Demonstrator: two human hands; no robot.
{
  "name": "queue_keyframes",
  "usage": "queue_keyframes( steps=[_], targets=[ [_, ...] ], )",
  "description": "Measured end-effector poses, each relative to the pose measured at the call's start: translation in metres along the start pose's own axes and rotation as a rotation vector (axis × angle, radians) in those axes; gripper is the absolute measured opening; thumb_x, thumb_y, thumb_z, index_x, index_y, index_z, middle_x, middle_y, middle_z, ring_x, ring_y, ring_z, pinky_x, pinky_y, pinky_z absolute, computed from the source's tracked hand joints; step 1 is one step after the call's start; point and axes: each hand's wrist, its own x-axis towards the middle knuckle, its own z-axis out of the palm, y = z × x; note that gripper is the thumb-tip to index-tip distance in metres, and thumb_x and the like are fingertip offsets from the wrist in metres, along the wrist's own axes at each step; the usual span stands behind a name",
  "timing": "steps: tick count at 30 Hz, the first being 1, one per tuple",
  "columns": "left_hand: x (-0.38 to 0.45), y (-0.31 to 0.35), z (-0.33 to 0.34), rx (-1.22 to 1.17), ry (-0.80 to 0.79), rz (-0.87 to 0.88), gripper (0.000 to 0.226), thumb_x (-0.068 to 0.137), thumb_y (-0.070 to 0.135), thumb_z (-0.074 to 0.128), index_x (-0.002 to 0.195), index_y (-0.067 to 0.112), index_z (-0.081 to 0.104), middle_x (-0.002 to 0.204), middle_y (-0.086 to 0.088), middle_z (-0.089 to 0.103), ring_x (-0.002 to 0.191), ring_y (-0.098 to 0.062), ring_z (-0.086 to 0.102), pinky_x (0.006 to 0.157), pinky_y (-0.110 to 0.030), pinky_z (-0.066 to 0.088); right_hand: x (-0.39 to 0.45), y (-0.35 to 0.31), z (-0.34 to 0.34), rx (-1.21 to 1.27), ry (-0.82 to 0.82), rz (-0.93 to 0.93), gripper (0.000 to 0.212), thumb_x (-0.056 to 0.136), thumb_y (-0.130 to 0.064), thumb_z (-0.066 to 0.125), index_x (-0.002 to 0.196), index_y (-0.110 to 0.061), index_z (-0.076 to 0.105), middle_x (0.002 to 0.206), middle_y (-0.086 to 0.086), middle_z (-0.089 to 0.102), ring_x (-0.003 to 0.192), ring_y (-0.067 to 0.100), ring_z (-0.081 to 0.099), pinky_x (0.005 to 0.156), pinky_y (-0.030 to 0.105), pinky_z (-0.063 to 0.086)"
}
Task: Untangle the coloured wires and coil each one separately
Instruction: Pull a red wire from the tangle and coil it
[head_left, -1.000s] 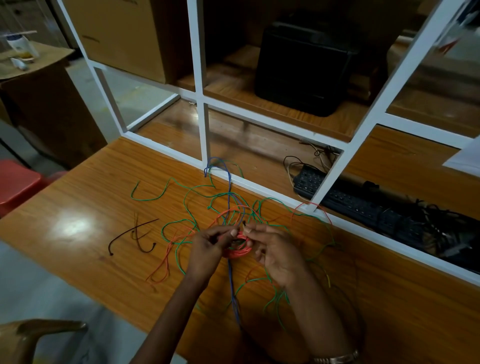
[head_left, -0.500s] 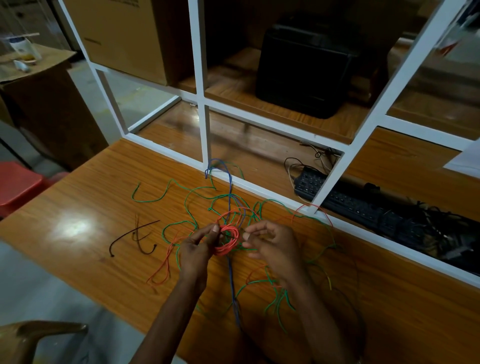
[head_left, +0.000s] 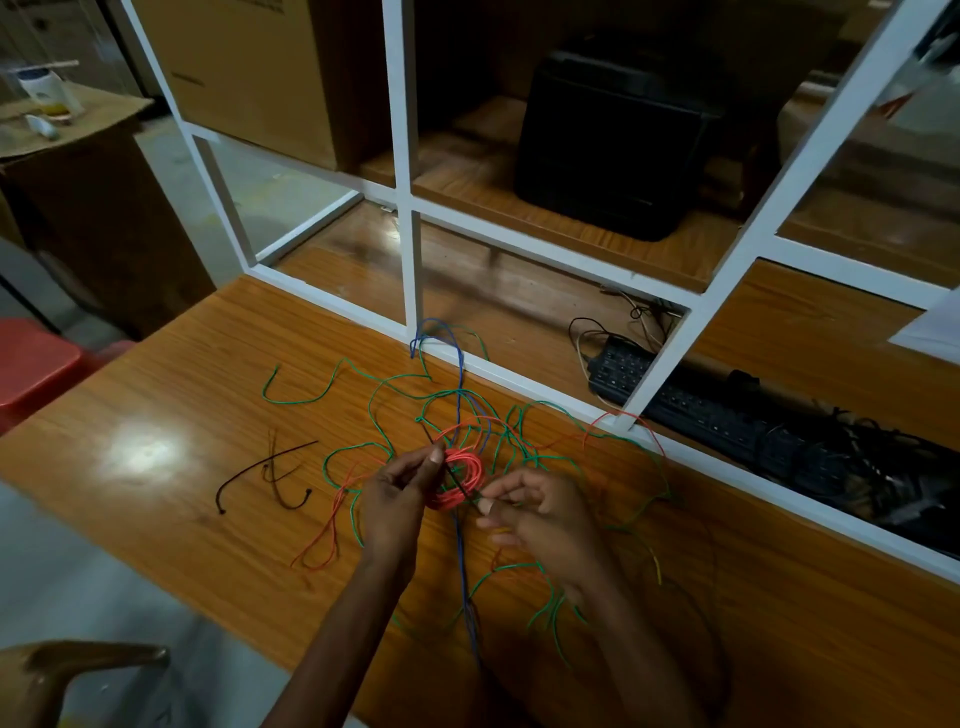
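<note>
Currently, left to right:
red stool (head_left: 31, 364): far left edge, off the desk, partly cut by the frame.
desk (head_left: 171, 395): wooden, glare patch on the left part.
black ties (head_left: 270, 470): two thin dark cable ties lying crossed on the desk, left of the wire mess, apart from it.
green wire (head_left: 306, 397): loose end curls out to the left, the rest runs through the tangle and out near the right forearm.
red wire tail (head_left: 324, 535): a loose loop trails on the desk just left of the left wrist.
left hand (head_left: 395, 499): raised over the tangle, fingers curled, thumb and forefinger pinching the red coil at its left rim.
red coil (head_left: 460, 478): small tight bundle of red wire, held between both hands, above the middle of the tangle.
black tie (head_left: 451, 470): thin dark strip running slantwise across the coil face, from near the left fingers down to the right fingers.
blue wire (head_left: 460, 374): runs from the white frame straight toward the viewer, passing under the coil and between the forearms.
right hand (head_left: 540, 514): fingers curled, tips pinching the lower end of the black tie just right of the coil.
yellow wire (head_left: 655, 564): short piece showing right of the right hand, on the desk.
white frame (head_left: 519, 384): partition along the desk's far edge; some wires lie against it.
keyboard (head_left: 675, 400): black, behind the frame on the right, with dark cables beside it.
</note>
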Motion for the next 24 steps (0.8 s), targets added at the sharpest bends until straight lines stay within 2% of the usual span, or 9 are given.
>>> queue_keyframes(
  steps=[2, 5, 9, 11, 13, 16, 20, 24],
  targets=[
    [-0.001, 0.0, 0.0, 0.105, -0.008, 0.044, 0.016, 0.093, 0.02, 0.078, 0.107, 0.013, 0.082, 0.104, -0.004, 0.082, 0.099, -0.018, 0.077, 0.081, -0.036, 0.058, -0.001, 0.0, 0.0, 0.014, 0.014, 0.01, 0.005, 0.091, -0.006, 0.075, 0.095, -0.008, 0.073, 0.097, 0.013, 0.072, 0.078, 0.021, 0.078, 0.06, 0.026, 0.058],
    [-0.003, 0.003, 0.002, 0.234, -0.086, 0.101, 0.011, 0.093, 0.018, 0.078, 0.102, 0.017, 0.084, 0.097, -0.001, 0.082, 0.09, -0.015, 0.076, 0.075, -0.038, 0.057, -0.002, -0.004, 0.002, 0.101, 0.06, 0.018, 0.004, 0.094, -0.008, 0.072, 0.098, -0.008, 0.072, 0.097, 0.012, 0.075, 0.071, 0.017, 0.075, 0.055, 0.023, 0.053],
    [-0.01, 0.01, 0.007, 0.325, -0.24, 0.254, 0.014, 0.093, 0.009, 0.077, 0.103, 0.015, 0.084, 0.101, 0.004, 0.082, 0.097, -0.014, 0.077, 0.084, -0.027, 0.058, 0.002, -0.011, 0.0, 0.291, 0.097, 0.08, 0.01, 0.095, -0.01, 0.069, 0.104, -0.009, 0.072, 0.082, 0.005, 0.069, 0.063, 0.005, 0.061, 0.049, 0.017, 0.039],
    [-0.013, 0.012, 0.011, 0.377, -0.276, 0.32, 0.018, 0.093, 0.005, 0.077, 0.104, 0.017, 0.084, 0.105, 0.006, 0.082, 0.101, -0.012, 0.077, 0.087, -0.027, 0.059, 0.003, -0.014, -0.001, 0.392, 0.074, 0.126, 0.009, 0.097, -0.011, 0.067, 0.104, -0.012, 0.071, 0.079, 0.0, 0.065, 0.062, 0.003, 0.055, 0.047, 0.015, 0.034],
    [-0.015, 0.015, 0.014, 0.408, -0.295, 0.374, 0.025, 0.093, 0.002, 0.076, 0.103, 0.024, 0.084, 0.106, 0.011, 0.081, 0.102, -0.01, 0.077, 0.088, -0.029, 0.06, 0.005, -0.015, -0.002, 0.472, 0.044, 0.15, 0.009, 0.098, -0.011, 0.065, 0.106, -0.013, 0.069, 0.08, -0.004, 0.066, 0.062, 0.003, 0.052, 0.047, 0.015, 0.032],
    [-0.02, 0.022, 0.015, 0.458, -0.328, 0.476, 0.037, 0.093, 0.0, 0.075, 0.101, 0.035, 0.08, 0.107, 0.02, 0.079, 0.103, -0.004, 0.075, 0.088, -0.024, 0.059, 0.005, -0.016, -0.002, 0.522, 0.029, 0.163, 0.009, 0.098, -0.012, 0.064, 0.106, -0.012, 0.067, 0.08, -0.005, 0.064, 0.064, 0.005, 0.049, 0.046, 0.016, 0.029],
    [-0.021, 0.023, 0.014, 0.508, -0.335, 0.567, 0.028, 0.091, -0.004, 0.075, 0.101, 0.022, 0.083, 0.11, 0.019, 0.079, 0.104, -0.003, 0.075, 0.088, -0.019, 0.056, 0.008, -0.013, -0.004, 0.489, 0.055, 0.156, 0.006, 0.099, -0.01, 0.063, 0.1, -0.014, 0.067, 0.079, -0.004, 0.061, 0.062, 0.005, 0.047, 0.047, 0.017, 0.026],
    [-0.021, 0.023, 0.012, 0.547, -0.34, 0.602, 0.02, 0.092, -0.002, 0.075, 0.101, 0.013, 0.084, 0.11, 0.018, 0.079, 0.105, -0.003, 0.075, 0.088, -0.022, 0.058, 0.009, -0.013, -0.005, 0.469, 0.05, 0.159, 0.007, 0.099, -0.01, 0.063, 0.097, -0.015, 0.067, 0.075, -0.005, 0.06, 0.062, 0.004, 0.047, 0.046, 0.018, 0.026]
  ],
)
